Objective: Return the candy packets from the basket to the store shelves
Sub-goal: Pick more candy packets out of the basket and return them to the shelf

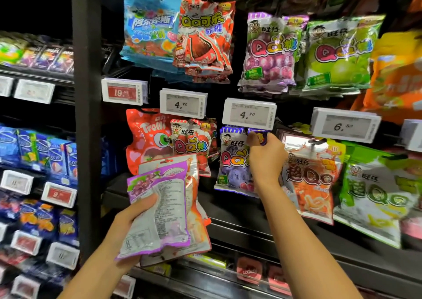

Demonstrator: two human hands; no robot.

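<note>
At frame centre, the right hand (266, 154) pinches the top of a blue-purple candy packet (233, 161) hanging under a price tag (249, 114). Lower left, the left hand (134, 216) grips two more packets (164, 207), backs showing.

A: The packet in front in the left hand (134, 218) is a purple grape packet (157, 211), its back a white panel of small dark print. Behind it sits an orange-and-white packet (196, 207).

B: And by the right hand (266, 159)?

A: A blueberry candy packet (233, 161), purple and white, with red and yellow letters over blue berries. Its left neighbour, the strawberry packet (191, 147), is red.

B: Higher up?

A: A blue sea-creature gummy packet (148, 26), a red-and-brown cola gummy packet (205, 35), a violet grape gummy packet (270, 49), a green apple gummy packet (340, 51).

B: The tags?

A: The 4.20 price tag (249, 113) is white with grey; the 19 price tag (122, 91) has a red panel.
</note>
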